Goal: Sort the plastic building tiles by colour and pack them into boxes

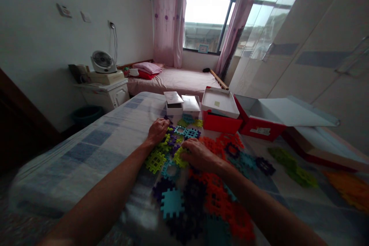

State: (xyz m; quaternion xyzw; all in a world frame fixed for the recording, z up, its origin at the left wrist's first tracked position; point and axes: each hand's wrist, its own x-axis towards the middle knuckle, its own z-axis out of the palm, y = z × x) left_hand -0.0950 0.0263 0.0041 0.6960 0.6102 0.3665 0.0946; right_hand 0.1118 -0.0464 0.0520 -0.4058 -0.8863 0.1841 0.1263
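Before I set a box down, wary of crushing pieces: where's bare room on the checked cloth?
Widest: the cloth left of the left forearm. Smaller: between the right forearm and the green pieces. Crowded: around the right hand, with interlocking pieces, and beyond it, with boxes.

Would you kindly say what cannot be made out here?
Head view:
Whether the right hand grips the yellow-green plastic piece: hidden by the hand.
Marks on the white paper label: too small and blurred.
Inside of the red cardboard box: hidden by the white-lined lid atop.
Orange plastic pieces: cut off by the right edge.
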